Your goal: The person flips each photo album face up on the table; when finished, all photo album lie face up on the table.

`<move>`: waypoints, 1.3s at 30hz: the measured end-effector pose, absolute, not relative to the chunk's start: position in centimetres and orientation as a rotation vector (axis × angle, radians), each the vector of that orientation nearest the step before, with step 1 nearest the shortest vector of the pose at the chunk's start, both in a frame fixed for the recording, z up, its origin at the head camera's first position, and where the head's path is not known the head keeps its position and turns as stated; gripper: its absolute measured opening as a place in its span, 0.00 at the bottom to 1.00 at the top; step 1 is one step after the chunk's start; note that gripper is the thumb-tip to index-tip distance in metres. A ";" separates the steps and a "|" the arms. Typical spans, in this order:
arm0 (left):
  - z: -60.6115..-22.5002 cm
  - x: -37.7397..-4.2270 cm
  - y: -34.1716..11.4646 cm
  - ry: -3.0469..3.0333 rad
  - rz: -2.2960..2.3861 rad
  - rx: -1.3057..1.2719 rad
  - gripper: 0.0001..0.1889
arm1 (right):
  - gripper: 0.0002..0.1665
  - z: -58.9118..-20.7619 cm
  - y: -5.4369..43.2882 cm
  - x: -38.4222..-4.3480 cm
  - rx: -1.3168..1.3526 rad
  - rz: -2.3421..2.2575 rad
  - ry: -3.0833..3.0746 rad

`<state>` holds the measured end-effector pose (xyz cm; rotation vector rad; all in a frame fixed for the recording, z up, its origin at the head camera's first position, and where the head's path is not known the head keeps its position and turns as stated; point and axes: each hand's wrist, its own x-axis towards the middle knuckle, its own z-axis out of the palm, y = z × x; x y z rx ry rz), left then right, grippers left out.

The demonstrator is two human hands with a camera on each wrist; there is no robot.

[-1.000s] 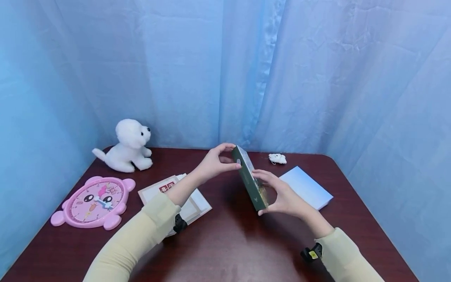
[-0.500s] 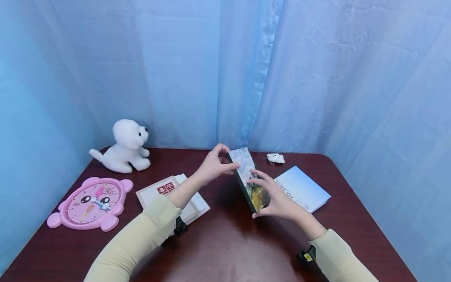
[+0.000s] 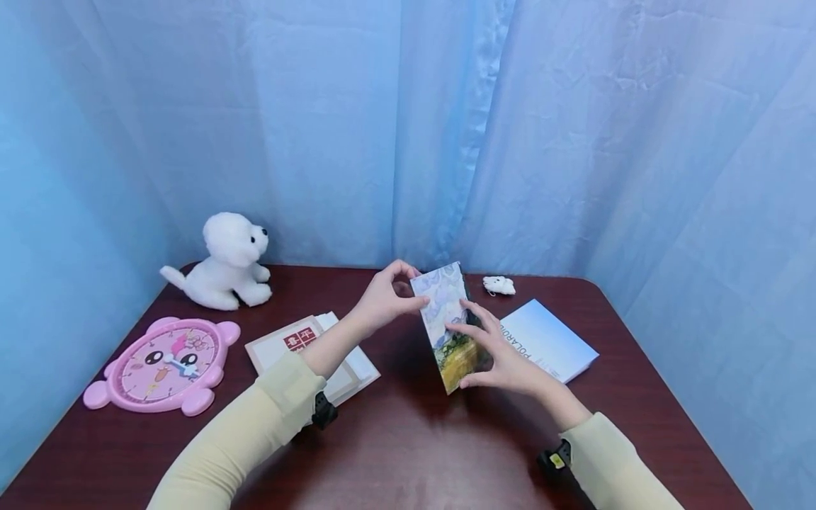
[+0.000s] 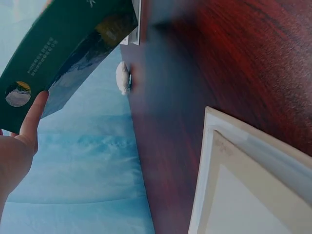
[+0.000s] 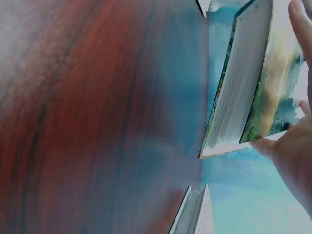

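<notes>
A book (image 3: 444,304) with a painted landscape cover, pale purple above and yellow-green below, is held tilted over the table's middle. In the left wrist view its dark green spine (image 4: 46,53) bears small white writing and a round picture. My left hand (image 3: 392,297) pinches its upper left corner, thumb on the cover's edge. My right hand (image 3: 503,358) holds the lower right part, fingers spread over the cover and thumb at the lower edge. In the right wrist view, the pale page edges (image 5: 243,73) show between the covers, with the thumb at a cover corner.
A blue-and-white POLAROID book (image 3: 551,340) lies at right, a small white plush (image 3: 499,285) behind it. Under my left forearm lies a beige album (image 3: 280,340) with red characters. A pink toy clock (image 3: 162,375) and a white plush dog (image 3: 232,258) stand at left. Curtains hang behind.
The book has turned in my hands from showing its green spine to showing its painted cover. Both hands stay on it; the right hand has shifted slightly left.
</notes>
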<state>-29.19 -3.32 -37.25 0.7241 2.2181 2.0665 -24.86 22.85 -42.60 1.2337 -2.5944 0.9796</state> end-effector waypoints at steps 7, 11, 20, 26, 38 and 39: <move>-37.4 -29.2 -3.7 2.285 2.076 0.760 0.17 | 0.42 -42.9 23.3 -25.2 1.092 1.021 -2.611; -37.3 -29.3 -3.9 2.266 2.108 0.779 0.16 | 0.45 -43.3 23.6 -25.4 1.011 1.116 -2.606; -37.4 -29.2 -4.4 2.211 2.104 0.864 0.16 | 0.49 -43.8 24.5 -25.4 0.911 1.266 -2.691; -37.3 -29.0 -4.9 2.139 2.052 0.949 0.16 | 0.46 -44.1 24.8 -25.4 0.879 1.196 -2.666; -37.3 -28.9 -5.1 2.328 1.869 0.976 0.17 | 0.43 -43.0 24.9 -25.2 0.912 1.000 -2.655; -37.5 -29.2 -5.1 2.340 1.844 0.971 0.18 | 0.43 -42.9 24.9 -25.2 0.905 0.995 -2.661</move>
